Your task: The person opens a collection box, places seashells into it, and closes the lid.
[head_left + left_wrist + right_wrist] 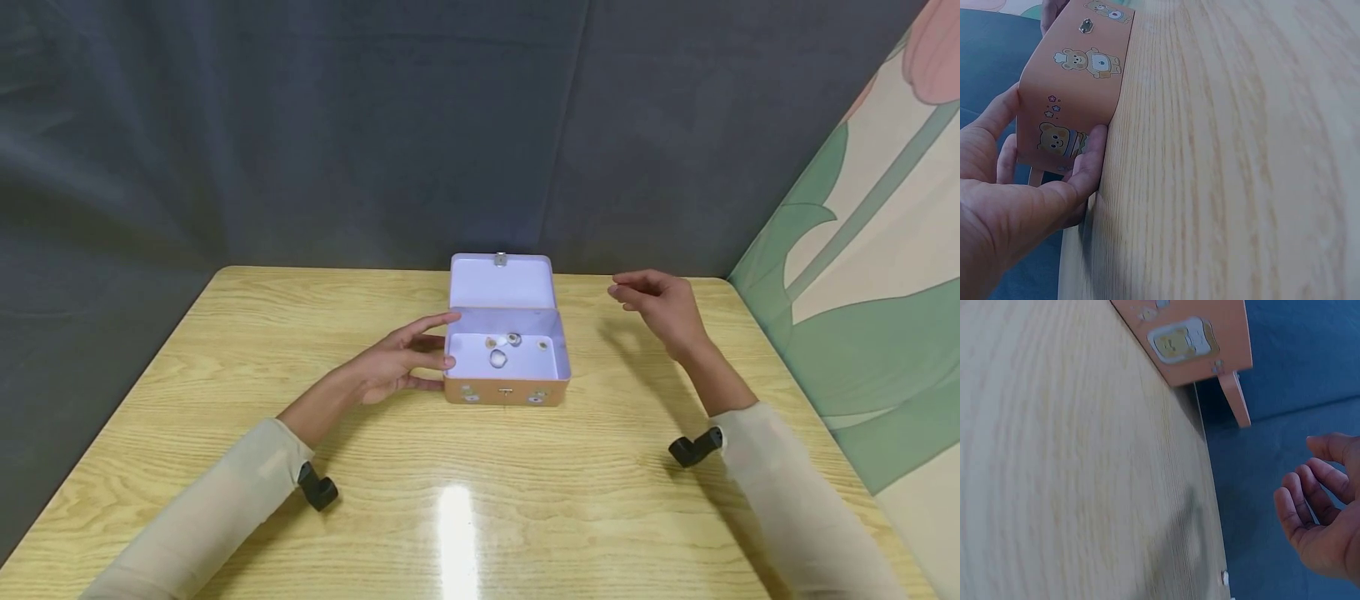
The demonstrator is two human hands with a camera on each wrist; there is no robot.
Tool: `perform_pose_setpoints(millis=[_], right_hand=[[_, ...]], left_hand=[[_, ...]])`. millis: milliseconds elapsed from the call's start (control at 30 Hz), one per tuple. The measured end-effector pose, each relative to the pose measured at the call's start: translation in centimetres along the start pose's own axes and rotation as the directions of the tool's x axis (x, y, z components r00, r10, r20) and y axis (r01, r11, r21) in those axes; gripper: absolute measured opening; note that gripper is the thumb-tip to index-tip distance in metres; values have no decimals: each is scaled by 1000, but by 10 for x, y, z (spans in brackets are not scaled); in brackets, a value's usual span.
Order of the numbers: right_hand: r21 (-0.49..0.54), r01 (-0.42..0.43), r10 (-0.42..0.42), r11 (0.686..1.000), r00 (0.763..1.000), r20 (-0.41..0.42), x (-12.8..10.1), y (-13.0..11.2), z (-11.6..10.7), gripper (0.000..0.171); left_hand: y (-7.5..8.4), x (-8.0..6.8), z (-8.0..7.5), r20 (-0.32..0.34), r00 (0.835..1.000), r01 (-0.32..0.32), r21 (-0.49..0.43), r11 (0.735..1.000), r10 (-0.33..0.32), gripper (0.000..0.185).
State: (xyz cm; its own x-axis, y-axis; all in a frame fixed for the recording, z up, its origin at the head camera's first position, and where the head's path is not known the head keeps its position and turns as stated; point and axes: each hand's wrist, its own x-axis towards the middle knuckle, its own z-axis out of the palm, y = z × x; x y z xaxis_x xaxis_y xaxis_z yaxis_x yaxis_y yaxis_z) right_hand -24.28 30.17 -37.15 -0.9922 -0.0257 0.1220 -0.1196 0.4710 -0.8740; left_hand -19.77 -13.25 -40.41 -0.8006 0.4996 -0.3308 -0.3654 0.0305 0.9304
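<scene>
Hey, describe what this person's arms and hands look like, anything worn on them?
Both arms wear long, pale cream sleeves ending short of the wrists: the left sleeve and the right sleeve. A small black L-shaped device sits at each cuff, the left device and the right device. The left hand and right hand are bare; no gloves, rings or watches are visible.

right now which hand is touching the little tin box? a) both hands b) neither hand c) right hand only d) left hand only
d: the left hand rests against the left end of the open tin box, thumb and fingers on its wall in the left wrist view, while the right hand hangs in the air to the right, apart from the box and holding nothing.
</scene>
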Motion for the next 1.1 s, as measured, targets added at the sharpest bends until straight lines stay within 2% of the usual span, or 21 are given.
perform_pose_setpoints(millis=[267,633,800,933,1100], right_hand=[[34,-42,43,999,999,-25,12,13,-15,52],[119,-119,127,986,990,-62,27,37,-25,39],[148,-174,184,974,981,-58,32,47,-26,42],[108,-223,231,969,971,-64,35,57,-28,48],[-11,-281,279,960,957,-74,39,69,-30,54]], left_hand=[[0,2,0,5,1000,-6,3,1000,6,83],[0,3,2,-9,1000,2,1,1000,-2,82],[0,3,2,-15,1000,6,0,1000,-6,82],[1,3,3,-13,1000,6,-1,1000,-6,82],[1,2,2,-10,1000,4,-2,1000,-4,82]])
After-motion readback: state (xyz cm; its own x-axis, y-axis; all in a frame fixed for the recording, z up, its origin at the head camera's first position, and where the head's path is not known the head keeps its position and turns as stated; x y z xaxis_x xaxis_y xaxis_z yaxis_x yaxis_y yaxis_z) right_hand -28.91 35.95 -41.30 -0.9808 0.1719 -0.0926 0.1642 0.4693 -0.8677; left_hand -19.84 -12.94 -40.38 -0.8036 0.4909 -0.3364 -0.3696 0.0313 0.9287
